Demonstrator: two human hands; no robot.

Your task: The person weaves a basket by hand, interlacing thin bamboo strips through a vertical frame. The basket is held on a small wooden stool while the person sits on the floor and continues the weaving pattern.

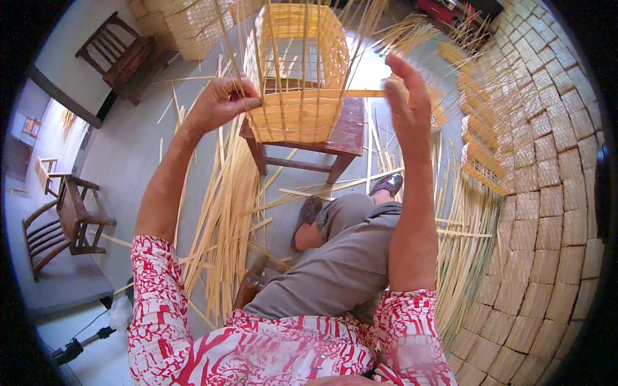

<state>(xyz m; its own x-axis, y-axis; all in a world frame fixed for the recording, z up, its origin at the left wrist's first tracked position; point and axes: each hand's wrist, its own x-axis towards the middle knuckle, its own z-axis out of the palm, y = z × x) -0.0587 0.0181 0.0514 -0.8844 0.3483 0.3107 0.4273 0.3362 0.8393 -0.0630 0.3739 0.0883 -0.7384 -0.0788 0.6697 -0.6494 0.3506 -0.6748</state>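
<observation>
1. we see the basket (297, 119) on the stool (351, 125), likely for support.
2. stool's left: left hand (224, 108) pinches basket corner, likely bracing it.
3. stool's right: right hand (410, 100) at strip (367, 93); we cannot tell its fingers' grip.

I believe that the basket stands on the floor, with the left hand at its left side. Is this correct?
Not quite: the basket stands on the dark red stool, not on the floor, as the head view shows. The left hand is indeed at its left side.
</observation>
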